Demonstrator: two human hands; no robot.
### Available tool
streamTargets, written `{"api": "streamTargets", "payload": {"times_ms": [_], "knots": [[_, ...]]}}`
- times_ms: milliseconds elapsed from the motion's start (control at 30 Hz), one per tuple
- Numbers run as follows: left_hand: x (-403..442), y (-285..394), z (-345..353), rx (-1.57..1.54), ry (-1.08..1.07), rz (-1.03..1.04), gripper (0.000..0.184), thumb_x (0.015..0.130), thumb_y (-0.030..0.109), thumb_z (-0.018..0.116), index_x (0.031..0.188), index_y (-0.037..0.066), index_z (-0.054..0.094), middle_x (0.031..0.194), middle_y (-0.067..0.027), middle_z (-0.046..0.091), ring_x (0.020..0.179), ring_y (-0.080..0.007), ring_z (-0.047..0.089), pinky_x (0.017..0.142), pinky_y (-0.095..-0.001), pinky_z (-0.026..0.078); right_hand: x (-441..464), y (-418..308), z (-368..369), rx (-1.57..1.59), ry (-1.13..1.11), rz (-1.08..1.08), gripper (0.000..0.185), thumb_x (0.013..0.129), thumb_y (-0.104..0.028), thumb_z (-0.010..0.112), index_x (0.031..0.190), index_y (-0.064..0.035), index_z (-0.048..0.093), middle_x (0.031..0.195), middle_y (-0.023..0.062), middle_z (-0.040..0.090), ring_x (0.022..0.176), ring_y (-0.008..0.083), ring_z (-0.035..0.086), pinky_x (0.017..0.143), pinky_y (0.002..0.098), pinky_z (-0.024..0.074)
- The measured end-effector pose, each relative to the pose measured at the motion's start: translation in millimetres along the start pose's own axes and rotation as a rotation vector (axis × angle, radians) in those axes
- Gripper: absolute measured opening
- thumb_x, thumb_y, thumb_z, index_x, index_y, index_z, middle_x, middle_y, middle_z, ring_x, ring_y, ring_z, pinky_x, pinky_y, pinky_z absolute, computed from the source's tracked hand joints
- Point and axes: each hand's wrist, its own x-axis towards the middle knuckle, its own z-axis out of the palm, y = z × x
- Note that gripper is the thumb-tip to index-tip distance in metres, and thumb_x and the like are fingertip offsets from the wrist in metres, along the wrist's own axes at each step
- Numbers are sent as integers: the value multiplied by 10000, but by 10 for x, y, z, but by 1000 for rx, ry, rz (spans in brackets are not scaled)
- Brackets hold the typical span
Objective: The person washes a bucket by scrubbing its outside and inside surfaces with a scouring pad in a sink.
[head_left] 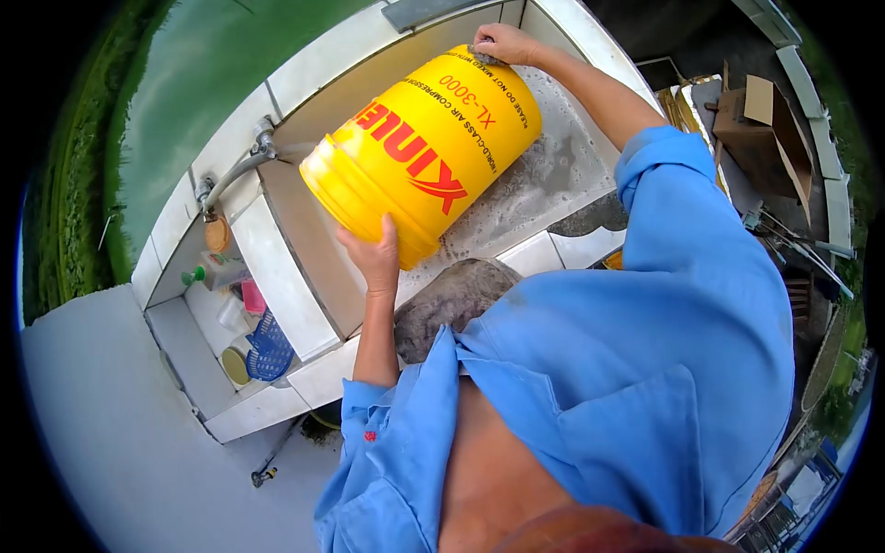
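Note:
A yellow plastic bucket (419,152) with red lettering lies tilted on its side over the tiled sink (590,37). My left hand (373,253) grips it near the ribbed rim end at the lower left, thumb up along the outside. At the other end, my right hand (503,43) is closed on a dark grey scrubbing pad (485,57), pressed against the bucket's wall near its base. Soapy water (562,170) with white foam covers the sink floor below. The bucket's inside is hidden from me.
A tap (265,140) with a grey hose (235,177) stands on the left ledge. The side compartment holds a blue plastic basket (269,348), a green-capped bottle (219,273) and a jar (234,365). A cardboard box (763,138) sits at the right. Green water (207,78) lies beyond the sink.

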Motion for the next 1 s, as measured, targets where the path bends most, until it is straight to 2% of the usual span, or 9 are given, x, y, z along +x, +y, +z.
{"api": "streamTargets", "payload": {"times_ms": [167, 267, 333, 367, 433, 567, 667, 867, 1000], "knots": [[-315, -56, 12, 60, 27, 32, 548, 753, 130, 679, 1133, -38, 323, 1084, -222, 501, 999, -291, 526, 842, -359, 438, 276, -250, 147, -298, 55, 134, 234, 818, -257, 500, 945, -78, 583, 949, 131, 581, 910, 279, 557, 793, 383, 451], [-441, 38, -32, 121, -65, -70, 564, 744, 143, 692, 1132, -35, 323, 1077, -225, 507, 987, -289, 530, 838, -359, 439, 643, -64, 358, -131, -200, 350, 222, 825, -266, 498, 927, -88, 585, 984, 116, 563, 921, 277, 538, 820, 376, 439], [-350, 67, -33, 91, 7, -59, 569, 752, 168, 691, 1144, -33, 330, 1074, -218, 517, 979, -284, 537, 844, -356, 436, 571, -88, 629, -345, 75, -39, 247, 755, -168, 483, 792, 24, 635, 785, 193, 627, 737, 305, 612, 667, 404, 481], [-281, 63, -35, 93, 10, -59, 569, 752, 168, 691, 1144, -33, 330, 1074, -218, 517, 979, -284, 537, 844, -356, 436, 488, -143, 621, -343, 74, -42, 247, 755, -168, 483, 792, 24, 635, 785, 193, 627, 737, 305, 612, 667, 404, 481], [-100, 21, -41, -88, 100, -81, 547, 769, 181, 677, 1154, -30, 350, 1075, -201, 527, 969, -283, 544, 845, -347, 434, -133, -778, 395, -175, 202, -166, 206, 836, -264, 490, 912, -97, 585, 982, 107, 546, 935, 284, 509, 841, 369, 419], [323, 81, 21, 13, 73, -101, 470, 795, 196, 659, 1107, -27, 387, 1041, -166, 539, 933, -253, 547, 834, -332, 435, -989, -1949, 850, -40, 489, -600, 170, 750, -227, 625, 857, -101, 584, 895, 66, 526, 842, 255, 504, 764, 365, 439], [364, 81, 58, -26, 32, -99, 509, 783, 190, 658, 1145, -30, 376, 1079, -191, 529, 971, -282, 545, 857, -349, 428, -1068, -1927, 886, -21, 520, -550, 150, 753, -214, 627, 854, -112, 581, 871, 61, 531, 836, 252, 503, 749, 362, 439], [158, 42, 102, 30, 67, -35, 526, 772, 210, 661, 1137, -34, 371, 1050, -217, 540, 957, -305, 557, 842, -361, 439, -910, 8, 355, -199, 748, 171, 177, 811, -189, 572, 949, -79, 592, 948, 88, 544, 889, 294, 491, 805, 378, 408], [201, 9, 111, 90, 94, 2, 533, 773, 208, 654, 1147, -35, 362, 1053, -223, 546, 946, -321, 565, 833, -368, 447, -1160, -478, 513, -289, 844, 13, 190, 780, -180, 600, 944, -90, 563, 954, 96, 523, 896, 295, 483, 805, 374, 409]]}}
